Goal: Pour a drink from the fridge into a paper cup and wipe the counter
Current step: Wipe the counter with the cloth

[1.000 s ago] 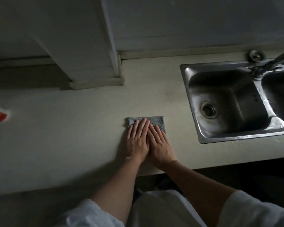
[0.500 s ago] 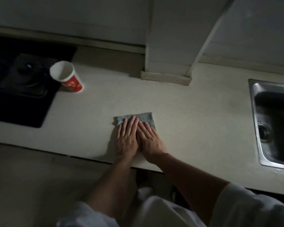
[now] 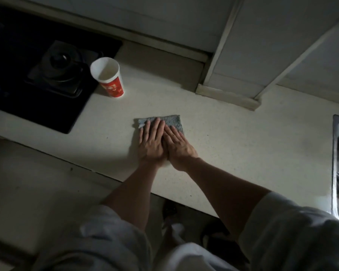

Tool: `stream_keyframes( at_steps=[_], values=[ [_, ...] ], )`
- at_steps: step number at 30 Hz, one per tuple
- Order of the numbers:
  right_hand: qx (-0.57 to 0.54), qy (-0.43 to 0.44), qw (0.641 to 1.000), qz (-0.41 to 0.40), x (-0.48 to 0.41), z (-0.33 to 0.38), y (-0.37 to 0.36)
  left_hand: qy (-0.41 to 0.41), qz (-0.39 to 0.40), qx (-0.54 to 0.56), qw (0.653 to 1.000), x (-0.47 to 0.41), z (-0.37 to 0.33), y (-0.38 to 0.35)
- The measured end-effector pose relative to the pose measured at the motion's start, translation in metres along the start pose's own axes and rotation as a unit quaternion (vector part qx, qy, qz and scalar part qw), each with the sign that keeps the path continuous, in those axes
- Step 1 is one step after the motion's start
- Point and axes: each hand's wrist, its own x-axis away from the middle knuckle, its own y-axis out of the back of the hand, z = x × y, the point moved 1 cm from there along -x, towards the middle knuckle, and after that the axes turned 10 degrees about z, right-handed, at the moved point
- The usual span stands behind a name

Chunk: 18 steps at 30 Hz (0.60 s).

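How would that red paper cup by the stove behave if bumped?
The paper cup stands upright, tall on a narrow base, so it would probably tip easily. Being thin paper, it likely crushes under a firm squeeze.

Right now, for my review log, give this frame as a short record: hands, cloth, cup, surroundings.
left hand: flat, fingers straight, pressing on the cloth
right hand: flat beside the left one, touching it, also on the cloth
cloth: grey, rectangular, lying on the counter
counter: pale, speckled
paper cup: red and white, upright on the counter by the stove's edge; contents unclear
stove: dark, at the left
sink: steel, at the right edge
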Motion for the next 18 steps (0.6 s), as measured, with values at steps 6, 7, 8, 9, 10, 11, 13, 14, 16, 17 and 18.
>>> stream_keyframes(
  at_steps=[6, 7, 8, 9, 10, 11, 13, 14, 16, 17, 18],
  values=[
    [-0.008, -0.021, 1.000, -0.009, 0.014, -0.039, 0.014, -0.001, 0.003, -0.014, 1.000, -0.019, -0.043, -0.012],
    [-0.010, -0.023, 1.000, -0.011, 0.020, -0.047, 0.015, 0.003, 0.006, -0.018, 1.000, -0.020, -0.053, -0.015],
    [-0.010, -0.026, 0.999, -0.015, 0.026, -0.055, 0.015, 0.003, 0.008, -0.020, 1.000, -0.020, -0.063, -0.018],
    [-0.008, -0.031, 0.999, -0.017, 0.032, -0.063, 0.013, -0.001, 0.008, -0.021, 1.000, -0.019, -0.073, -0.020],
    [-0.008, -0.037, 0.999, -0.017, 0.039, -0.072, 0.012, -0.009, 0.010, -0.023, 1.000, -0.018, -0.084, -0.020],
    [-0.008, -0.043, 0.999, -0.017, 0.045, -0.080, 0.010, -0.018, 0.014, -0.026, 0.999, -0.017, -0.094, -0.020],
    [-0.023, -0.045, 0.998, -0.023, 0.058, -0.094, 0.009, -0.027, 0.020, -0.024, 0.999, -0.016, -0.112, -0.023],
    [-0.033, -0.043, 0.998, -0.029, 0.064, -0.100, 0.010, -0.027, 0.022, -0.020, 0.999, -0.016, -0.119, -0.025],
    [-0.042, -0.043, 0.997, -0.039, 0.074, -0.111, 0.009, -0.027, 0.022, -0.025, 0.999, -0.015, -0.132, -0.030],
    [-0.041, -0.045, 0.997, -0.042, 0.079, -0.116, 0.009, -0.028, 0.021, -0.024, 0.999, -0.015, -0.138, -0.033],
    [-0.039, -0.048, 0.997, -0.045, 0.083, -0.120, 0.008, -0.029, 0.017, -0.019, 0.999, -0.015, -0.145, -0.034]
  ],
)
